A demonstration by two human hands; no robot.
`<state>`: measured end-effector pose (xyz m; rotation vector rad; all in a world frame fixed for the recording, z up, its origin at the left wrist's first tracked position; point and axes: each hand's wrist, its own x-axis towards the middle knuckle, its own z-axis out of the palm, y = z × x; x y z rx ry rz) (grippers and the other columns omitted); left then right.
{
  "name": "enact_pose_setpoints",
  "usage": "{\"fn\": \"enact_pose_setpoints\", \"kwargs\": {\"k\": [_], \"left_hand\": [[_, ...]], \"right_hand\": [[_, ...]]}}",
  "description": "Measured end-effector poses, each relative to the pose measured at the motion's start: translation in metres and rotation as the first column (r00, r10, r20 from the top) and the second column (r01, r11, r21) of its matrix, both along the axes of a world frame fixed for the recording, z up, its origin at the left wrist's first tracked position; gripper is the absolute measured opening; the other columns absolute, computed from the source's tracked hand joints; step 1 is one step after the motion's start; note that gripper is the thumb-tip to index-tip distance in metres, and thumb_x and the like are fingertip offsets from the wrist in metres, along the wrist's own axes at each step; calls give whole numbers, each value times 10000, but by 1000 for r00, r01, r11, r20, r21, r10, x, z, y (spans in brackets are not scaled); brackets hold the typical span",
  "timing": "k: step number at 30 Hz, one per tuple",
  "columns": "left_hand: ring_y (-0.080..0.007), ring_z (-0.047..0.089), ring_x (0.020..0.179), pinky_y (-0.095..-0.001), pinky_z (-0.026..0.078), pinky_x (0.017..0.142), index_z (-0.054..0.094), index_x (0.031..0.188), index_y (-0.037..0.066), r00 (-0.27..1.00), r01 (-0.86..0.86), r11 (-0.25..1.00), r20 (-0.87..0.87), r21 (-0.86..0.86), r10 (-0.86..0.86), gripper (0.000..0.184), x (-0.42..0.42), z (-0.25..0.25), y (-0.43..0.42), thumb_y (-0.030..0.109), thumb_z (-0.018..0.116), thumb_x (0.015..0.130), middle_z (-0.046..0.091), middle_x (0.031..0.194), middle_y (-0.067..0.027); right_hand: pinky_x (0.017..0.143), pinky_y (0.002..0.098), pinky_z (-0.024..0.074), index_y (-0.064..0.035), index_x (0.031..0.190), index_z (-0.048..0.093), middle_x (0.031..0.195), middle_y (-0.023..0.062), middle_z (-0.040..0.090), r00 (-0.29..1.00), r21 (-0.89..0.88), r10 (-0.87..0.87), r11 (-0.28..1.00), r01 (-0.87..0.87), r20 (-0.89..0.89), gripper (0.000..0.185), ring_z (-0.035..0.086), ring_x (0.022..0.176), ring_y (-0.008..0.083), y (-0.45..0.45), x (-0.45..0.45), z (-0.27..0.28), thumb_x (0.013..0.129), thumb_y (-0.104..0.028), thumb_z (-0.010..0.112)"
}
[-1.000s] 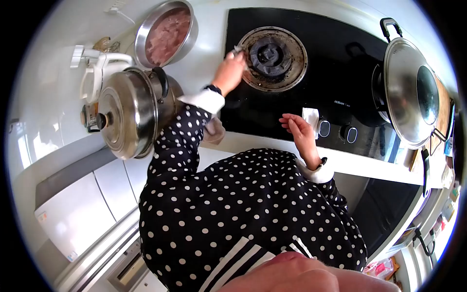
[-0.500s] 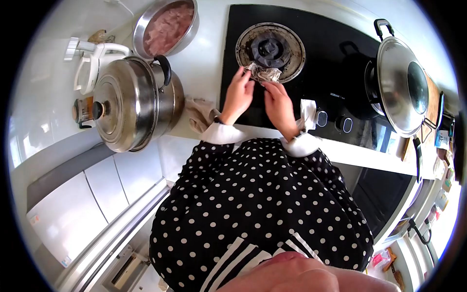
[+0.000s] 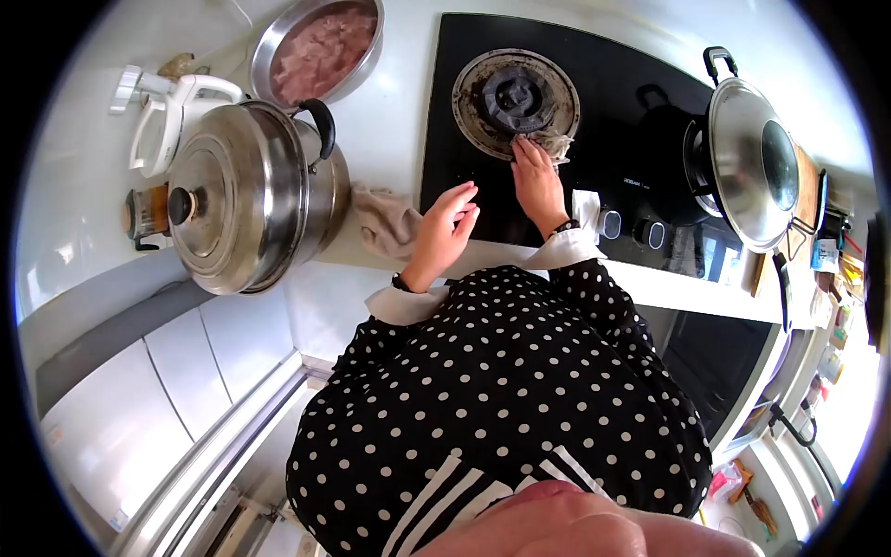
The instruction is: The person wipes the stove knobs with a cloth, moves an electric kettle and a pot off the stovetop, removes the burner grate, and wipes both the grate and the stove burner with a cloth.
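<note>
My right hand (image 3: 538, 186) presses a crumpled, dirty whitish cloth or tissue (image 3: 558, 147) against the lower right rim of the stained round burner plate (image 3: 475, 130). Its fingers point up toward the dark burner centre. Lower left of it, my left hand (image 3: 443, 232) hovers over the front edge of the black glass hob (image 3: 594, 93), holding nothing, with thumb and fingers apart. A folded white tissue (image 3: 586, 212) lies beside the left knob (image 3: 609, 224). On the counter left of my left hand is a beige cloth (image 3: 383, 221).
A large lidded steel pot (image 3: 241, 195) stands at the left, below a steel bowl of pinkish meat (image 3: 320, 51). A white-handled appliance (image 3: 165, 125) is behind the pot. On the right burner sits a wok with a steel and glass lid (image 3: 752, 158).
Both hands first came together at the cloth on the burner plate. Since then my left hand has let go and drawn back, while my right hand has moved the cloth rightward along the rim.
</note>
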<state>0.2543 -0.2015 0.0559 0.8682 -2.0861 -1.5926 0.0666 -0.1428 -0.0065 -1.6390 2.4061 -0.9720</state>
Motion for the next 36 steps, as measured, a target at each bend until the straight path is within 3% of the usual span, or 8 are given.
{"fn": "enact_pose_setpoints", "kwargs": {"k": [5, 7, 17, 21, 25, 30, 33, 36], "left_hand": [[-217, 636, 939, -291, 512, 815, 537, 1203, -18, 1000, -13, 995, -6, -104, 12, 332, 6, 6, -6, 46, 571, 878, 554, 1219, -139], [-234, 650, 866, -300, 509, 774, 563, 1158, -14, 998, -52, 981, -31, -186, 48, 317, 9, 7, -9, 50, 602, 849, 598, 1145, -150], [-238, 643, 872, -309, 507, 771, 565, 1156, -18, 998, 19, 979, 58, -202, -7, 308, 23, -1, -16, 64, 590, 861, 612, 1108, -156], [-217, 641, 898, -292, 508, 775, 567, 1166, -19, 992, 105, 975, 88, -194, -90, 299, 19, 12, -16, 62, 573, 878, 611, 1117, -152], [-258, 635, 871, -319, 501, 766, 599, 1101, -6, 997, 70, 972, 45, -224, -62, 260, 16, 10, -20, 77, 595, 854, 629, 1066, -145], [-264, 640, 856, -324, 507, 754, 605, 1092, -2, 997, 64, 974, 49, -219, -54, 251, 20, 4, -20, 86, 594, 857, 634, 1056, -140], [-267, 639, 859, -322, 507, 756, 606, 1085, -4, 991, 129, 967, 55, -221, -119, 242, 14, 6, -16, 82, 588, 860, 634, 1051, -144], [-278, 635, 857, -325, 507, 752, 605, 1081, -8, 990, 144, 962, 28, -233, -141, 238, 4, 7, -15, 84, 585, 862, 631, 1051, -148]], "right_hand": [[934, 387, 427, 4, 1085, 600, 1166, 135, 568, 992, -101, -5, 995, 18, 123, 268, 508, 1110, 319, 4, -5, 21, 837, -93, 569], [911, 435, 417, 7, 1088, 587, 1151, 181, 554, 954, -98, -291, 954, 283, -72, 268, 496, 1047, 374, 7, -5, 17, 837, -80, 555], [1005, 420, 333, 38, 1121, 553, 1163, 160, 519, 911, 253, -25, 957, 140, -412, 373, 432, 1135, 350, -58, 62, 3, 886, -251, 532], [1008, 358, 357, 35, 1149, 548, 1219, 117, 495, 923, 318, 70, 946, 59, -379, 360, 430, 1168, 325, -34, 34, 2, 825, -120, 525], [1039, 336, 332, 31, 1125, 576, 1203, 129, 532, 971, 145, -179, 968, 202, -161, 357, 421, 1183, 318, -2, -7, -10, 782, -41, 509], [1122, 440, 175, 51, 1168, 566, 1222, 111, 538, 819, 384, 41, 896, 224, -572, 417, 397, 1209, 296, -28, 30, -12, 808, -137, 476], [1028, 358, 365, 18, 1151, 565, 1188, 98, 524, 997, 174, -37, 984, 48, -65, 382, 432, 1174, 310, -23, 25, -12, 781, -45, 493], [919, 335, 449, -42, 1142, 575, 1169, 85, 523, 978, 168, -77, 980, 110, -192, 393, 469, 1116, 317, 0, -9, -13, 760, -1, 498]]}}
